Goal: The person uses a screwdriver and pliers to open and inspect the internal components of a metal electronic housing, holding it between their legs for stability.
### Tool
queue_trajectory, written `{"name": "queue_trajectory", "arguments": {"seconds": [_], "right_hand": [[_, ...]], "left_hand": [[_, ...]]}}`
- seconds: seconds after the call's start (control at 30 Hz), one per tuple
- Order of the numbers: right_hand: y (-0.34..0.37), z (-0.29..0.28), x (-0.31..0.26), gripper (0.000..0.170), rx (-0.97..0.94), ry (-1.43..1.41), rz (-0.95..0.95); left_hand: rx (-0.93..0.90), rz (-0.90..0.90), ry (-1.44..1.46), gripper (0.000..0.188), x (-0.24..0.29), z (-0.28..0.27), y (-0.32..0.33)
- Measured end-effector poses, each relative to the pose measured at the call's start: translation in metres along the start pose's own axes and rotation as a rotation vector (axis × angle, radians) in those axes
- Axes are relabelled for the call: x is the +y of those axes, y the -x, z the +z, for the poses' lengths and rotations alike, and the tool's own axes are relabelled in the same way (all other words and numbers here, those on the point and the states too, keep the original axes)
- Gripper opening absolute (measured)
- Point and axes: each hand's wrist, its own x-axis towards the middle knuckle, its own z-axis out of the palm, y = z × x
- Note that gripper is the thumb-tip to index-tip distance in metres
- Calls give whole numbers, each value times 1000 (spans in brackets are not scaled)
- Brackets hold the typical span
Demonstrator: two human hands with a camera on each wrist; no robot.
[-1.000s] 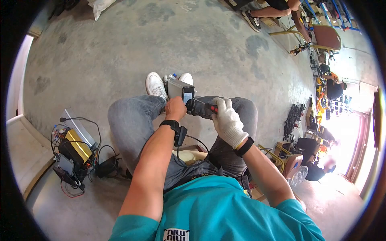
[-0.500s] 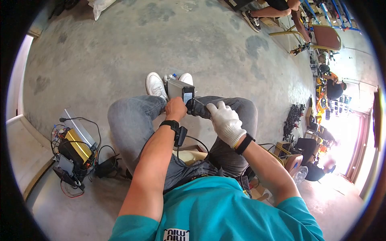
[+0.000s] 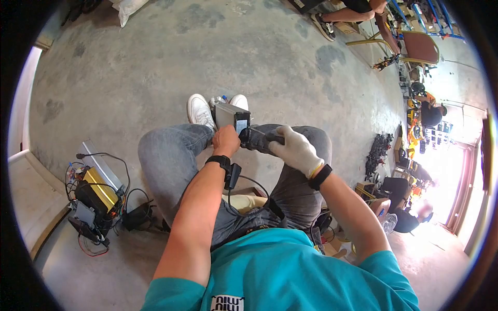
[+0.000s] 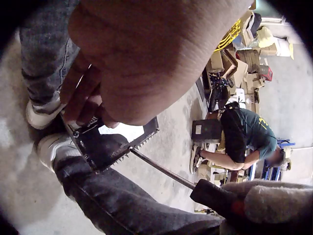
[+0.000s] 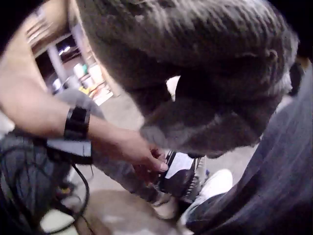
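Observation:
Between the knees stands a grey metal box with a black end plate that bears a white label. My bare left hand grips its near end, fingers bent over the edge beside the label. A white knitted glove covers my right hand, which holds a screwdriver by its black and red handle. Its steel shaft reaches to the plate's edge, where a row of small teeth runs. In the right wrist view the glove hides the screwdriver.
On the floor at left lie a gold metal box and black devices with tangled cables. A black cable loops from my left wrist across the lap. Another person bends over at the far side, near a chair.
My gloved right hand has turned about the screwdriver handle, its wrist swinging outward and up in the head view. The red part of the handle is hidden there now. The left hand stays put.

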Motion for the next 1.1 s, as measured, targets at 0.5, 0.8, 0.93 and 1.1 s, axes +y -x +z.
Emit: {"name": "queue_trajectory", "arguments": {"seconds": [0.5,0.8,0.93,1.1], "right_hand": [[-13,6,13,49,-64,-47,15],[1,21,-17,27,-86,645,-195],[-5,18,1,22,88,292,-270],[-14,18,6,27,111,79,-182]], "left_hand": [[-63,-14,-44,24,2,-2,-3],[-70,-35,-37,24,2,-5,-1],[-41,-11,-27,24,2,-3,-2],[-32,-34,-24,23,0,1,-2]]}}
